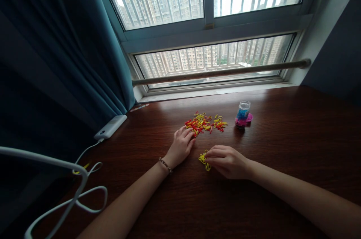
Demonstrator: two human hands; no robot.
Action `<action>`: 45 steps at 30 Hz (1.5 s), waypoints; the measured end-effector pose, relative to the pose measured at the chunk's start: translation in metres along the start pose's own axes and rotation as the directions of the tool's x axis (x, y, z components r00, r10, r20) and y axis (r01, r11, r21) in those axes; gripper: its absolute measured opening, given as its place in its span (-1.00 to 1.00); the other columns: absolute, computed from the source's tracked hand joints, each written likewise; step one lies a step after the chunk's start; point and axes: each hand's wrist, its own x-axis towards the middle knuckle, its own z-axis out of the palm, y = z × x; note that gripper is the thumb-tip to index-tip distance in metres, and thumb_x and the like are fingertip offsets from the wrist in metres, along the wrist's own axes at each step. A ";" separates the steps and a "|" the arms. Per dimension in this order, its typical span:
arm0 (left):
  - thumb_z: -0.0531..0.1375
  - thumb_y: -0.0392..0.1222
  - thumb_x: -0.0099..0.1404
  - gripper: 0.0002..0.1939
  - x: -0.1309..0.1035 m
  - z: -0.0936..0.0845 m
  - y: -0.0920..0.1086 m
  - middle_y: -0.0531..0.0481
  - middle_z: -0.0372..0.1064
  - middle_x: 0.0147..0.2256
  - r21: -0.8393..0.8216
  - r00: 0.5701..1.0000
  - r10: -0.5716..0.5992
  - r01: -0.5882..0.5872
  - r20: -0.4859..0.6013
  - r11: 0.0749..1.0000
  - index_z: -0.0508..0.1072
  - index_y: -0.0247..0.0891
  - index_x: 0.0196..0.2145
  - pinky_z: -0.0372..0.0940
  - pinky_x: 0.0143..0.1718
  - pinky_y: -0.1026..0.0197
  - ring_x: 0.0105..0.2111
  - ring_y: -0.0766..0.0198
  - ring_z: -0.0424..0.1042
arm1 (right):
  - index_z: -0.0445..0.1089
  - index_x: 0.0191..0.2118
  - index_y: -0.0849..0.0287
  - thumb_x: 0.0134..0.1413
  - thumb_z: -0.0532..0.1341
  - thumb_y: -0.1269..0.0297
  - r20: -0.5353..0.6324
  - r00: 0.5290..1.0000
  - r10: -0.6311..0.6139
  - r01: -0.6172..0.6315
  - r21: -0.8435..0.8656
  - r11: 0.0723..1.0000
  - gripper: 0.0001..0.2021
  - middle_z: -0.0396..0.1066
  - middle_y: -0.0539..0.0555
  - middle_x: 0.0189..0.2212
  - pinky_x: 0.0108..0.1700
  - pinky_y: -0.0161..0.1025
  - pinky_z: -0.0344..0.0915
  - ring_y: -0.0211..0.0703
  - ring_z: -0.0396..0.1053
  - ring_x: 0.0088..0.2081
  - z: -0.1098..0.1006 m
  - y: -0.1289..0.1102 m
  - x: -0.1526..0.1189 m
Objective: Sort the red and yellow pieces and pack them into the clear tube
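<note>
A loose pile of small red and yellow rubber bands (199, 121) lies on the dark wooden table. My left hand (182, 144) rests at its near edge, palm down, fingers stretched out over the bands and the thumb apart. Closer to me is a smaller heap of only yellow rubber bands (208, 166). Over this heap my right hand (228, 162) has its fingers drawn together in a pinch, touching yellow bands. Its fingertips partly hide the heap, so how many bands they hold cannot be made out.
A small clear jar (243, 113) with blue and pink contents stands behind my right hand, with a pink lid (249, 117) beside it. A white power bank (111, 127) with a white cable (87, 150) lies at left, near the blue curtain (93, 43). A barred window (208, 24) is behind.
</note>
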 end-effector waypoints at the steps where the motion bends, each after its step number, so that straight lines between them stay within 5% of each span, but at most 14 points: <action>1: -0.02 -0.17 0.28 -0.72 0.000 0.001 -0.001 -0.06 0.24 0.01 0.006 1.000 -0.005 0.005 0.024 1.000 0.33 -0.19 -0.10 -0.01 0.08 -0.13 0.11 0.07 0.02 | 0.32 -0.11 0.20 0.10 0.05 0.45 -0.020 0.999 0.029 -0.029 -0.004 1.000 -0.76 0.38 0.16 -0.22 -0.16 -0.20 0.31 -0.16 0.32 -0.21 -0.001 0.002 0.000; 4: -0.04 -0.17 0.29 -0.71 0.000 0.004 -0.002 -0.05 0.25 0.00 0.009 0.998 -0.006 0.005 0.059 1.000 0.31 -0.19 -0.07 -0.04 0.10 -0.12 0.12 0.09 0.01 | 0.32 -0.11 0.19 0.13 0.02 0.44 -0.213 0.950 0.227 -0.240 -0.034 0.970 -0.76 0.37 0.16 -0.21 -0.12 -0.15 0.29 -0.12 0.31 -0.16 -0.005 0.020 -0.004; 6: -0.04 -0.18 0.29 -0.71 0.000 0.004 -0.002 -0.07 0.27 -0.01 0.002 0.998 0.005 -0.006 0.063 1.000 0.31 -0.21 -0.07 -0.05 0.11 -0.11 0.11 0.10 0.03 | 0.34 -0.13 0.21 0.14 0.00 0.42 -0.366 0.852 0.374 -0.416 -0.040 0.908 -0.76 0.35 0.18 -0.18 -0.06 -0.11 0.26 -0.09 0.30 -0.12 -0.005 0.038 -0.009; 10: -0.03 -0.22 0.28 -0.71 0.001 0.002 -0.001 -0.09 0.27 -0.03 -0.022 0.999 0.037 -0.036 0.017 0.999 0.30 -0.23 -0.07 -0.02 0.10 -0.08 0.10 0.13 0.07 | 0.37 -0.15 0.23 0.13 -0.03 0.41 -0.412 0.738 0.535 -0.601 -0.039 0.799 -0.73 0.34 0.20 -0.15 0.00 -0.05 0.23 -0.05 0.29 -0.09 -0.001 0.070 -0.021; 17: 0.00 -0.27 0.25 -0.83 -0.001 0.000 -0.002 -0.11 0.29 -0.16 -0.135 0.979 0.034 -0.062 -0.199 0.989 0.33 -0.26 -0.21 0.19 -0.02 0.03 -0.09 0.17 0.25 | 0.39 -0.17 0.26 0.05 -0.01 0.48 -0.332 0.769 0.546 -0.613 -0.141 0.777 -0.72 0.33 0.23 -0.12 0.07 0.06 0.13 0.00 0.21 -0.03 0.009 0.087 -0.030; 26: 0.06 -0.25 0.23 -0.95 -0.004 0.001 -0.004 -0.03 0.30 -0.38 -0.224 0.965 -0.038 -0.022 -0.259 0.974 0.29 -0.27 -0.34 0.28 -0.26 0.19 -0.34 0.28 0.32 | 0.40 -0.24 0.27 0.06 0.01 0.48 -0.363 0.769 0.526 -0.586 -0.069 0.808 -0.76 0.33 0.22 -0.20 -0.03 -0.02 0.25 -0.03 0.27 -0.12 0.011 0.087 -0.033; 31: 0.06 -0.29 0.24 -0.89 -0.005 -0.005 0.003 -0.05 0.34 -0.33 -0.279 0.968 0.125 -0.185 -0.218 0.942 0.35 -0.26 -0.27 0.29 -0.26 0.25 -0.32 0.32 0.34 | 0.41 -0.30 0.27 0.06 0.00 0.49 -0.358 0.772 0.526 -0.583 -0.069 0.810 -0.76 0.31 0.20 -0.26 -0.09 -0.09 0.30 -0.08 0.32 -0.21 0.010 0.083 -0.030; 38: 0.12 -0.23 0.20 -0.91 -0.009 -0.011 0.016 -0.04 0.38 -0.39 -0.316 0.908 0.395 -0.418 -0.137 0.852 0.41 -0.26 -0.36 0.28 -0.24 0.24 -0.33 0.32 0.34 | 0.41 -0.35 0.23 0.07 0.03 0.44 -0.445 0.738 0.507 -0.593 -0.070 0.802 -0.80 0.34 0.16 -0.32 -0.18 -0.13 0.32 -0.09 0.34 -0.27 0.002 0.074 -0.025; 45: 0.10 -0.16 0.21 -0.84 -0.004 -0.013 0.018 -0.05 0.39 -0.38 -0.318 0.908 0.419 -0.397 0.003 0.861 0.44 -0.25 -0.40 0.25 -0.20 0.20 -0.31 0.30 0.33 | 0.38 -0.30 0.17 0.08 0.05 0.40 -0.521 0.737 0.430 -0.509 -0.010 0.861 -0.83 0.36 0.12 -0.30 -0.14 -0.14 0.29 -0.09 0.34 -0.23 -0.008 0.049 -0.013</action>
